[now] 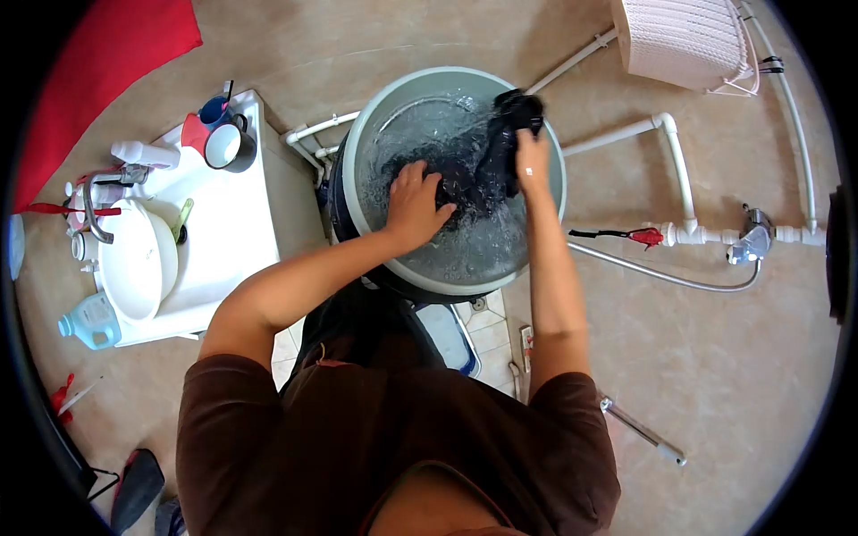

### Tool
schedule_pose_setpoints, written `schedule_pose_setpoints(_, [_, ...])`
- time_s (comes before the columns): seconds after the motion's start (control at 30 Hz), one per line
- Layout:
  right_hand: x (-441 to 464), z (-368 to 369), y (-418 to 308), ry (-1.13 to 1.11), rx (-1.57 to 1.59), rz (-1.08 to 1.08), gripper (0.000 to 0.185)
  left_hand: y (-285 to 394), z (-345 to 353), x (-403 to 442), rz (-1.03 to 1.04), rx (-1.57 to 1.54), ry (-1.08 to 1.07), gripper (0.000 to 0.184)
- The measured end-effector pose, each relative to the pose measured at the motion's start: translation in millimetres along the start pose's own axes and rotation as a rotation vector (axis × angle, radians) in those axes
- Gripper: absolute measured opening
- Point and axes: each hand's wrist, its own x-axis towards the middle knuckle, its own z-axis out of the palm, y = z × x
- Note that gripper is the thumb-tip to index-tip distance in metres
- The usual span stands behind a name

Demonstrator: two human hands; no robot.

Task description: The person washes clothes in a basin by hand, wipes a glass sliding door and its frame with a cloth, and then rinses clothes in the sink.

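Note:
A round grey-green basin [556, 179] of splashing water stands in front of me. Black cloth [496, 165] lies partly under the surface and stretches up toward the far right rim. My right hand [533, 159] grips a bunched wet part of it, raised at that side. On the left, my left hand [414, 205] rests palm down at the dark cloth in the water, fingers spread. Whether it presses the cloth is hard to see through the splashes.
To the left, a white sink [228, 237] holds a white bowl [134, 259] and a dark mug [231, 147]. A light-blue bottle [94, 322] stands at its edge. White pipes [677, 165] and a metal hose [661, 279] run along the right wall; a pale woven basket [684, 40] is above.

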Motion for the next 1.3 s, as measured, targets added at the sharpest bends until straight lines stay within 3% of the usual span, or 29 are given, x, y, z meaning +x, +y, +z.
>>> schedule_pose_setpoints(0.03, [-3,-14,-17,0.04,0.244,0.068,0.045,4,-4,-6,-0.035,-0.062,0.017,0.052])
schedule_pose_setpoints(0.13, [-11,-65,-80,0.097,0.747,0.273,0.043,-3,17,-2,-0.46,-0.512,-0.522,0.064])
schedule_pose_setpoints(0.17, [-11,-81,-91,0.063,0.881,0.252,0.043,1,27,-6,-0.732,-0.804,-0.705,0.088])
schedule_pose_setpoints(0.3, [-43,-127,-156,-0.022,1.112,0.15,0.046,12,51,11,-1.042,-1.41,-0.645,0.096])
schedule_pose_setpoints(0.4, [-69,-153,-171,-0.367,1.327,0.053,0.042,14,64,50,-0.948,-1.74,-0.468,0.085])
schedule_pose_setpoints(0.5, [-99,-157,-171,-0.174,1.137,0.069,0.039,43,47,69,-0.74,-2.328,-0.29,0.075])
schedule_pose_setpoints(0.6, [-117,-158,-147,-0.122,1.01,0.233,0.039,53,8,85,-0.448,-2.524,-0.356,0.068])
schedule_pose_setpoints(0.63, [-123,-157,-137,-0.114,0.919,0.302,0.041,47,3,88,-0.362,-2.499,-0.392,0.057])
schedule_pose_setpoints(0.7, [-131,-146,-113,-0.135,0.715,0.413,0.045,48,-13,88,-0.018,-1.896,-0.426,0.051])
schedule_pose_setpoints(0.73, [-134,-137,-100,-0.16,0.602,0.458,0.048,43,-3,93,0.18,-1.485,-0.42,0.046])
schedule_pose_setpoints(0.8, [-141,-115,-86,-0.213,0.239,0.513,0.054,32,18,103,0.531,-0.553,-0.207,0.038])
schedule_pose_setpoints(0.87, [-130,-85,-26,-0.202,0.044,0.31,0.056,48,1,102,0.558,-0.573,-0.298,0.031])
schedule_pose_setpoints(0.93, [-136,-68,-31,-0.283,0.249,0.429,0.055,64,-32,96,0.567,-0.601,-0.453,0.023])
schedule_pose_setpoints(1.0, [-140,-63,-40,-0.294,0.469,0.606,0.043,49,-30,94,0.234,-1.263,-0.836,0.022])
schedule_pose_setpoints(1.03, [-140,-61,-38,-0.343,0.476,0.595,0.042,50,-39,88,0.061,-1.51,-0.979,0.024])
schedule_pose_setpoints(1.13, [-133,-56,-20,-0.474,0.427,0.551,0.041,15,-30,80,0.021,-1.469,-1.144,0.022])
schedule_pose_setpoints(1.23, [-129,-55,13,-0.567,0.278,0.512,0.046,-9,-17,54,-0.376,-1.574,-0.97,0.02])
schedule_pose_setpoints(1.3, [-138,-54,4,-0.549,0.24,0.525,0.047,-22,-10,44,-0.517,-1.617,-0.9,0.02])
